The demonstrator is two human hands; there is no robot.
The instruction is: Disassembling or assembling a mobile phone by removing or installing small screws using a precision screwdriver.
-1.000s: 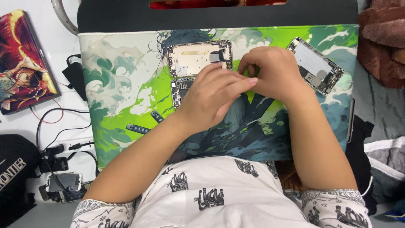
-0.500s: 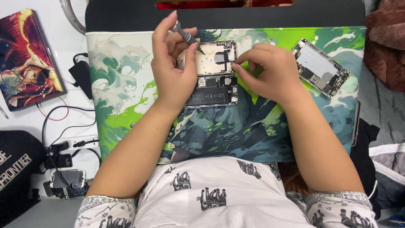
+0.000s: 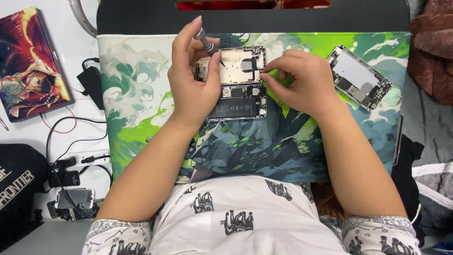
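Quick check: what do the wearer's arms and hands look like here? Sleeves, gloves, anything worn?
Both hands are bare: the left hand and right hand show no gloves, rings, watch or bands. The forearms are uncovered. Short white sleeves with a dark patterned border and dark elephant prints end near the elbows: left sleeve, right sleeve.

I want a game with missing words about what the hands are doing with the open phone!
1. The left hand holds a small ____ over the opened phone.
2. The right hand touches the phone's ____ edge.
3. A second opened phone part lies to the ____ of the right hand.
4. Everything rests on a green and blue ____ with wave pictures.

Missing words: screwdriver; right; right; mat
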